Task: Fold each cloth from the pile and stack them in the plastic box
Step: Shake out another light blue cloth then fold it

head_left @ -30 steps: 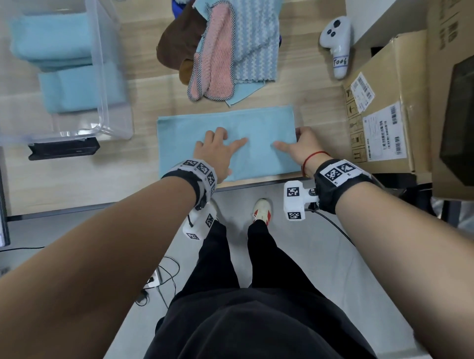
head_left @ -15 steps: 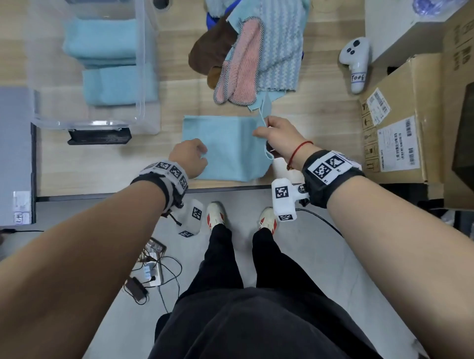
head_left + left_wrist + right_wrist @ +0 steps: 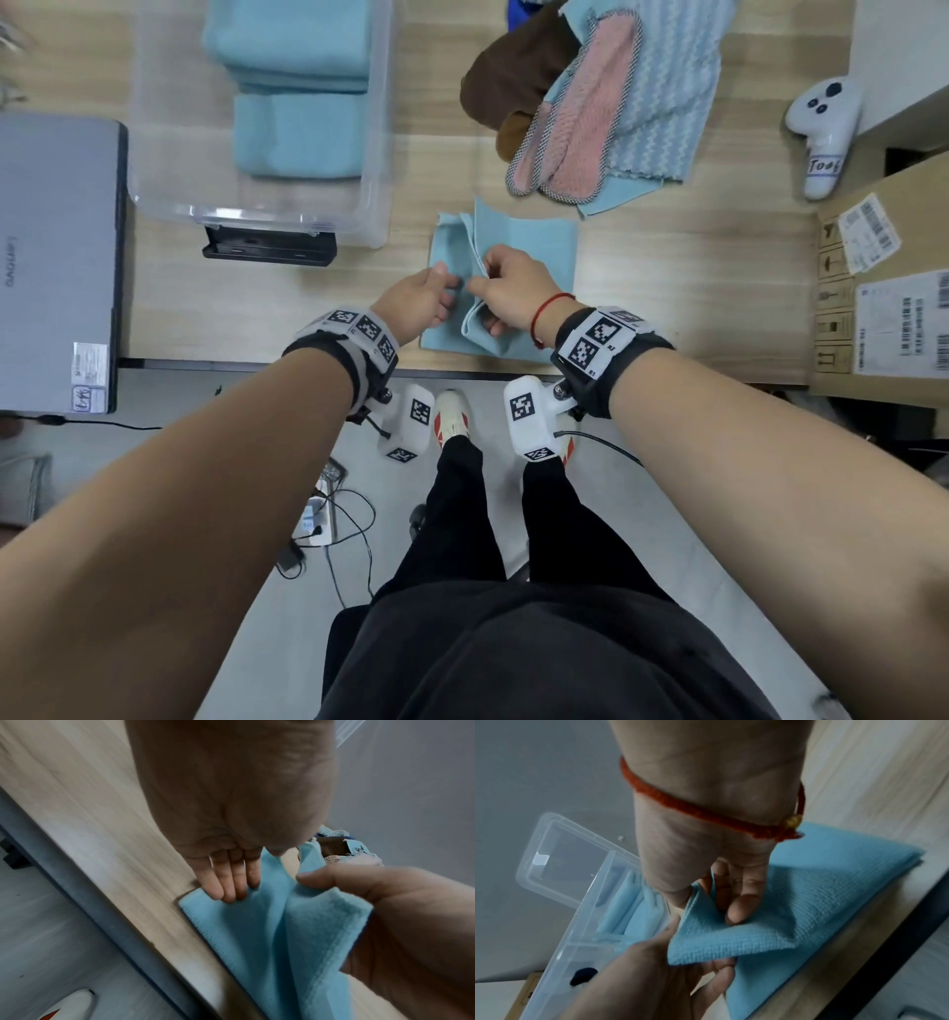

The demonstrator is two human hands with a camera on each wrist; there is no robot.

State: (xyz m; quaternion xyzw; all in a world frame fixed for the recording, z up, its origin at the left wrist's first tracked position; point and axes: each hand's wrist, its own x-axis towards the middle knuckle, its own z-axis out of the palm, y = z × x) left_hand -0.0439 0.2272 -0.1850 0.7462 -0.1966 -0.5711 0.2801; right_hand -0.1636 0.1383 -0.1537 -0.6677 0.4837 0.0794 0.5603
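Note:
A light blue cloth (image 3: 534,257) lies folded on the wooden table near its front edge. My right hand (image 3: 482,288) pinches a raised flap of it between thumb and fingers (image 3: 741,902), lifted over the cloth's left part. My left hand (image 3: 444,295) lies beside it with straight fingers (image 3: 231,884) that rest on the cloth's near left corner (image 3: 200,902). The clear plastic box (image 3: 377,154) stands at the back left and holds folded light blue cloths (image 3: 298,133). The pile (image 3: 606,103) of brown, pink and striped blue cloths sits behind the cloth, to the right.
A closed grey laptop (image 3: 56,257) lies at the far left. A black device (image 3: 269,246) sits in front of the box. A white controller (image 3: 821,133) and a cardboard box (image 3: 883,288) stand at the right. The table's front edge runs just under my wrists.
The cloth lay flat and wide under both palms. My right hand took its right end and folded it leftward; the flap now reaches my left hand, and the cloth is narrower.

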